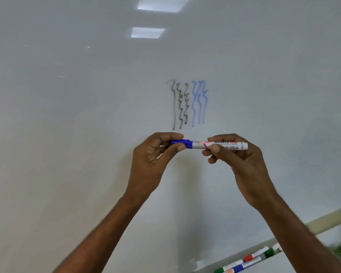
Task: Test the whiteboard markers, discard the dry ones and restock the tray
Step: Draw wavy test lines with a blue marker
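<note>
Marker (pixel 199 144) position: horizontal, at the centre of the frame, held in front of the whiteboard (pixel 87 115) and just below the test strokes. Its white printed barrel points to the right of the frame, and its blue cap (pixel 186 143) points to the left.

My left hand (pixel 156 154) pinches the blue cap between the thumb below and the index finger above. The other fingers are curled in behind them. My right hand (pixel 238 160) grips the barrel near its middle, with the thumb on the near side and the fingers wrapped over the top. The barrel's right end sticks out past this hand. The cap's edge meets the barrel. I cannot tell whether it is pushed fully home.

On the board, above my hands, are two groups of vertical wavy lines. The black strokes (pixel 179 104) are on the left, three of them, the leftmost fainter and greyer than the other two. The blue strokes (pixel 199 103) are just beside them on the right, also three, pale and thin.

The tray (pixel 220 260) runs along the board's bottom edge at the lower right of the frame, partly hidden by my right forearm. Several capped markers lie in it: an orange-capped marker (pixel 254 255), a blue-capped marker (pixel 242 266) and two with green caps.

Two bright light reflections (pixel 148 32) show on the board at the upper centre of the frame.
</note>
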